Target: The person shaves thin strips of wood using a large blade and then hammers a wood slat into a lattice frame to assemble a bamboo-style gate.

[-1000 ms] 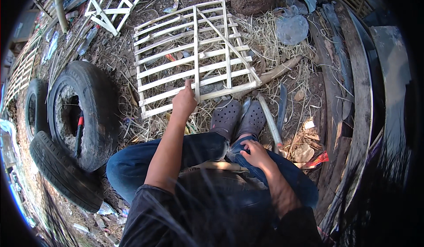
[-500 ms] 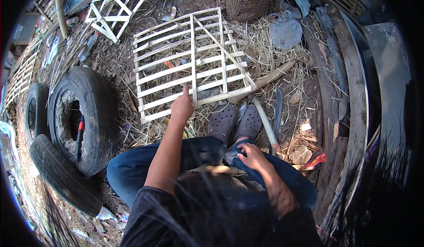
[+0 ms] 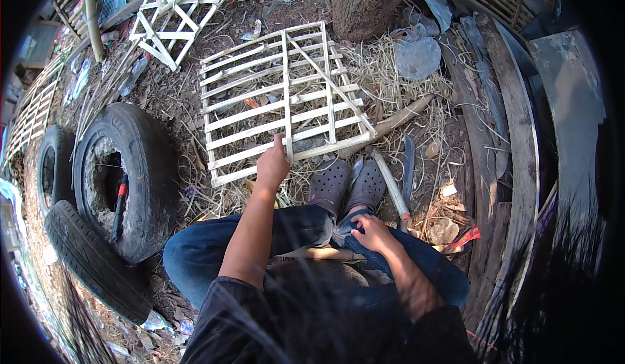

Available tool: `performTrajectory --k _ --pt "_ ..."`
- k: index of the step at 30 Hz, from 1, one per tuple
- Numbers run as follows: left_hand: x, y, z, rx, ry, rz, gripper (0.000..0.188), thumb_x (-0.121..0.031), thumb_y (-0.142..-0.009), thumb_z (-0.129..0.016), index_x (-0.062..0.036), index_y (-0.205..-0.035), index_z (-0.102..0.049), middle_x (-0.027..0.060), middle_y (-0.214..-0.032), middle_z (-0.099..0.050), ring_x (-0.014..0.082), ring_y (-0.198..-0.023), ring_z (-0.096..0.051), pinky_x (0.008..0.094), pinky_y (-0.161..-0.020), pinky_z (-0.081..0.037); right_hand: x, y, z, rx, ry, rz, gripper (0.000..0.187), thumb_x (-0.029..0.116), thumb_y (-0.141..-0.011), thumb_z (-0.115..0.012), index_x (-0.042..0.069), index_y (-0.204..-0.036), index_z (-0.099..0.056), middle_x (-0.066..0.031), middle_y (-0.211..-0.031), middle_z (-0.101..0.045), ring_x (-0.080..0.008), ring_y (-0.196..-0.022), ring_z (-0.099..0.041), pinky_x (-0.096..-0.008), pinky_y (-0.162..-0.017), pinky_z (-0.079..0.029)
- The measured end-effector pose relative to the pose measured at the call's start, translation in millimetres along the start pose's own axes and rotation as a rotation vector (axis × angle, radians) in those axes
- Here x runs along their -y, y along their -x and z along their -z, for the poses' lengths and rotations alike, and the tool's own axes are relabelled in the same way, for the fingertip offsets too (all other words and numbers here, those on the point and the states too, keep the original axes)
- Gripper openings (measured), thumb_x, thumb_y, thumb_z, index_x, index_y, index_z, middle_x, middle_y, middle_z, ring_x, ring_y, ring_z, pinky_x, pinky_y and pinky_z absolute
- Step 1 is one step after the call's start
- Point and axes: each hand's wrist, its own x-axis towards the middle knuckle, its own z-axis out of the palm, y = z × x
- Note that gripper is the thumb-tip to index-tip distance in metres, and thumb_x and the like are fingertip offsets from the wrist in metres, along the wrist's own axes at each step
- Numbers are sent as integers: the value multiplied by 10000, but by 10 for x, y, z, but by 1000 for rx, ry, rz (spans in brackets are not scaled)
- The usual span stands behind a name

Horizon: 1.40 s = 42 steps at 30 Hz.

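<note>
A large tyre (image 3: 127, 175) stands at the person's left, 2 more tyres (image 3: 91, 266) beside it. Ahead, a white slatted bamboo frame (image 3: 280, 97) lies flat on straw. The left hand (image 3: 272, 165) closes its fingers on the frame's near edge, the frame stretching away beyond it. The right hand (image 3: 372, 232) rests loosely curled on the right knee, holding nothing. A machete (image 3: 407, 175) lies near the grey clogs (image 3: 348, 185).

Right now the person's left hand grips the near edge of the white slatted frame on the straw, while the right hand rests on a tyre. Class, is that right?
Not quite. The head view shows the left hand on the white slatted frame, but the right hand rests on the person's own leg; the tyres lie to the left.
</note>
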Motion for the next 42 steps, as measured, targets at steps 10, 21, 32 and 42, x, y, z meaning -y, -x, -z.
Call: performTrajectory --k 10,21,32,42 --pt "25 6 -59 -30 33 -77 557 -36 -779 -585 -90 -1297 -385 199 -761 -664 392 -744 -659 494 -650 -513 -25 2 -26 -13 20 11 329 203 -788 -672 67 -1080 -604 -140 -951 -644 -316 -919 -625 -421 -828 -489" --pt "-22 11 -8 50 36 -3 620 32 -715 -544 -113 -1299 -394 150 -885 -701 365 -861 -664 471 -743 -523 -76 11 -37 -59 4 93 326 198 -782 -678 61 -1068 -600 -144 -921 -646 -316 -882 -630 -422 -806 -494" --pt "-18 -14 8 25 -57 57 571 18 -723 -570 -96 -1260 -415 145 -863 -700 352 -857 -670 466 -726 -520 -24 5 -12 -26 -12 42 327 176 -785 -694 37 -1069 -612 -144 -900 -632 -329 -900 -613 -417 -802 -483" --pt "149 -4 -72 23 -35 -15 496 -45 -746 -623 -81 -1190 -405 170 -890 -692 385 -869 -658 475 -730 -509 -60 7 -51 -16 54 -1 341 239 -803 -672 77 -1096 -604 -158 -1027 -650 -341 -997 -612 -451 -862 -474"
